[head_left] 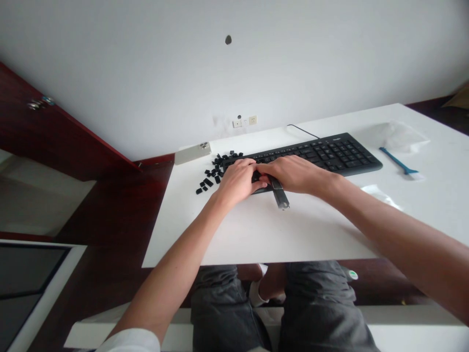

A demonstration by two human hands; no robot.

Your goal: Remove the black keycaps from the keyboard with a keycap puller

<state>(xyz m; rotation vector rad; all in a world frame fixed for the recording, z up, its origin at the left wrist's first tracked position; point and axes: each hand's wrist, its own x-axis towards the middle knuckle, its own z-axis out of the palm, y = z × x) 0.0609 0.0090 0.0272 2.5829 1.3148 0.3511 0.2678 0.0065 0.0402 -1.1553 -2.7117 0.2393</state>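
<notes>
A black computer keyboard [337,154] lies on the white desk [278,234], and its left end is covered by my hands. My left hand [238,182] rests on that end, beside a heap of loose black keycaps [214,171]. My right hand [293,175] curves over the keys, its fingertips meeting those of my left hand. A dark metal-tipped tool [280,197] sticks out toward me from under my right hand, over the keyboard's front edge. Whatever my fingers touch among the keys is hidden.
A pale phone [192,153] lies at the desk's far left corner, and a blue-handled tool [397,161] lies at the right beside a clear plastic bag [401,137]. A thin black cable [302,130] runs toward the wall sockets [244,121].
</notes>
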